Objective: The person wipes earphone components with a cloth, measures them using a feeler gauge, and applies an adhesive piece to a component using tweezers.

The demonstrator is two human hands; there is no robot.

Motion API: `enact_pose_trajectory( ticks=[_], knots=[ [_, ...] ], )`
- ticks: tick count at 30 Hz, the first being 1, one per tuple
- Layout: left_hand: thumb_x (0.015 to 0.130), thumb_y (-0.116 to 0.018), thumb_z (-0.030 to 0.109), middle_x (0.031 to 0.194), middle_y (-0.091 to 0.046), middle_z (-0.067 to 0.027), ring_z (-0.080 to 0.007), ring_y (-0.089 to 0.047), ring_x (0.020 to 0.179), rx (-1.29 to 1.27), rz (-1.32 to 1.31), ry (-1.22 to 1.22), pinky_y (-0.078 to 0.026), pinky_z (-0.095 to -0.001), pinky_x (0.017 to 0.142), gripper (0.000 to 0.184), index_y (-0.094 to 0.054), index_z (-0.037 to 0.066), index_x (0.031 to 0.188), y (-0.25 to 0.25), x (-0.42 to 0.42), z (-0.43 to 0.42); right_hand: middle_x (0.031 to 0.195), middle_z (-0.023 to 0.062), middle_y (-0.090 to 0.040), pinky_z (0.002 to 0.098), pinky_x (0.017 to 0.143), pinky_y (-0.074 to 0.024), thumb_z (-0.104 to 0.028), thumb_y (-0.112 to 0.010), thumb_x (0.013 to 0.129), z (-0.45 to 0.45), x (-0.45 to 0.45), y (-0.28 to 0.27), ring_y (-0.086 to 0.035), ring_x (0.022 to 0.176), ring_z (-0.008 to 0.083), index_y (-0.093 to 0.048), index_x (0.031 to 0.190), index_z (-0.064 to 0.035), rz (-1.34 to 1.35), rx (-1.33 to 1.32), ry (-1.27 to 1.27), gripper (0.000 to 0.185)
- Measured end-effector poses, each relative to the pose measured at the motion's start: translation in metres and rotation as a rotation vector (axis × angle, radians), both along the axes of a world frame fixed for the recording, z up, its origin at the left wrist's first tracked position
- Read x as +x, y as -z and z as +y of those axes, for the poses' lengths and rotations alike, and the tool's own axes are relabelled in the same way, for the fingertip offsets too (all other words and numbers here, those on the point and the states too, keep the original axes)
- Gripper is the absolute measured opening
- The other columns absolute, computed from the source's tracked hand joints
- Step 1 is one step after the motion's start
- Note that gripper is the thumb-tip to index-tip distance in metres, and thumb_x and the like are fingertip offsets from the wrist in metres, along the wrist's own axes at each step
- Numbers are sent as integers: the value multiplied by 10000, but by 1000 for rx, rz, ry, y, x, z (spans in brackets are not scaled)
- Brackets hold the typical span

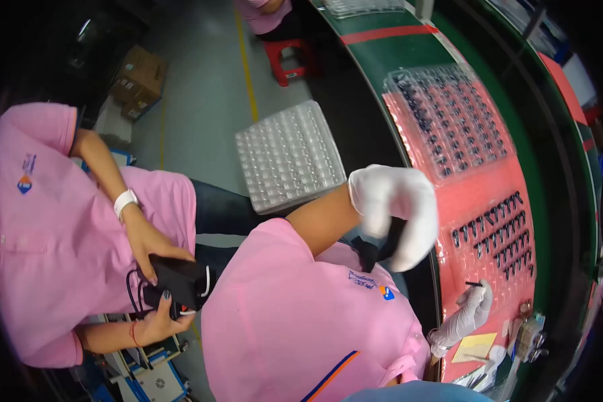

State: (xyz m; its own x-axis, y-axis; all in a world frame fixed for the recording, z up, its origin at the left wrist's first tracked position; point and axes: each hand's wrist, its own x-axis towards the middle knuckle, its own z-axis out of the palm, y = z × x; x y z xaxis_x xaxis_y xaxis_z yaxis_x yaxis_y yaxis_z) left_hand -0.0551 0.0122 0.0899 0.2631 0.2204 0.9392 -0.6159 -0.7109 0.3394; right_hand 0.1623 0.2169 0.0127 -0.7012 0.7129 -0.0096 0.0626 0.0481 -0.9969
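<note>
My left hand (398, 213), in a white glove, is raised in front of my pink shirt at the table's near edge. Its fingers are curled but apart from the thumb, slightly blurred, with nothing visible between them. Lower right, my gloved right hand (472, 311) pinches a small black stick-like part (474, 284) over the pink work surface. Just beyond it, rows of similar black parts (502, 236) lie in a clear tray. A second clear tray (449, 120) farther along holds many dark parts.
A clear blister tray (291, 157) is left of the table. At left, a co-worker in pink holds a black box (181, 278) with cables. A yellow paper (476, 347) and metal fixture (530, 338) are near my right hand. Cartons (139, 82) and a red stool (289, 61) stand behind.
</note>
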Motion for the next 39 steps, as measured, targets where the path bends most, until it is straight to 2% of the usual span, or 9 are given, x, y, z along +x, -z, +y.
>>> enact_pose_trajectory(
  ticks=[2, 3, 6, 9, 15, 26, 30, 34, 39],
  knots=[
    [874, -702, 199, 994, -678, -103, -153, -657, 872, -1007, -53, -550, -517, -285, 757, 308, -661, 7, 1111, 16, 17, 5, 784, -18, -557, 181, 556, -326, -163, -595, 949, -10, -1, -11, -423, 637, 37, -628, 1108, -5, -31, -35, 138, 227],
    [874, -702, 199, 994, -678, -103, -153, -657, 872, -996, -30, -444, -517, -285, 757, 308, -661, 7, 1111, 23, 23, 16, 797, -15, -568, 178, 564, -336, -159, -589, 946, -11, -1, -12, -436, 644, 37, -629, 1106, -5, -37, -22, 135, 226],
    [857, -691, 110, 1074, -655, -91, -117, -623, 938, -1151, 190, -1005, -498, -252, 770, 355, -623, 25, 1196, 42, 42, 62, 824, -12, -592, 180, 575, -362, -133, -579, 931, -4, 2, -4, -473, 660, 39, -631, 1103, -3, 34, -81, 74, 222],
    [885, -669, 110, 1065, -659, -75, -111, -637, 913, -1283, 122, -718, -502, -228, 752, 362, -587, 9, 1223, 41, 56, 81, 826, -15, -601, 190, 557, -367, -131, -616, 918, -5, -3, -15, -481, 648, 40, -643, 1090, -6, 62, -71, 41, 215],
    [851, -707, 88, 1003, -656, -69, -98, -632, 885, -1371, 156, -806, -497, -216, 711, 460, -549, 25, 1279, 46, 59, 94, 823, -1, -610, 185, 522, -358, -183, -651, 923, -3, -4, -17, -471, 600, 41, -674, 1051, -16, 154, -168, -56, 211],
    [780, -745, -16, 950, -685, -84, -133, -661, 848, -893, 311, -1233, -536, -254, 742, 504, -574, 40, 1250, 59, 77, 92, 807, -12, -615, 174, 497, -373, -164, -658, 920, 6, -4, -15, -475, 570, 23, -678, 975, -53, 202, -596, -82, 126],
    [757, -762, -17, 939, -689, -81, -148, -664, 822, -850, 300, -1352, -538, -265, 726, 502, -590, 48, 1224, 65, 79, 89, 804, -13, -609, 176, 500, -379, -151, -666, 914, 15, 2, -4, -474, 569, 26, -658, 975, -64, 227, -476, 17, 107],
    [730, -783, -2, 914, -688, -60, -176, -663, 790, -729, 372, -1448, -530, -281, 695, 513, -604, 72, 1206, 66, 78, 89, 776, -15, -599, 178, 503, -389, -132, -656, 915, 7, -7, 8, -485, 564, 33, -644, 1009, -64, 423, 151, -101, 116],
    [689, -809, 31, 880, -691, -30, -215, -657, 766, -456, 589, -1577, -512, -301, 665, 549, -615, 116, 1195, 71, 72, 87, 778, -7, -604, 189, 523, -409, -99, -630, 916, 3, -1, -17, -533, 625, 42, -658, 983, -45, 207, -570, -237, 91]
  ],
)
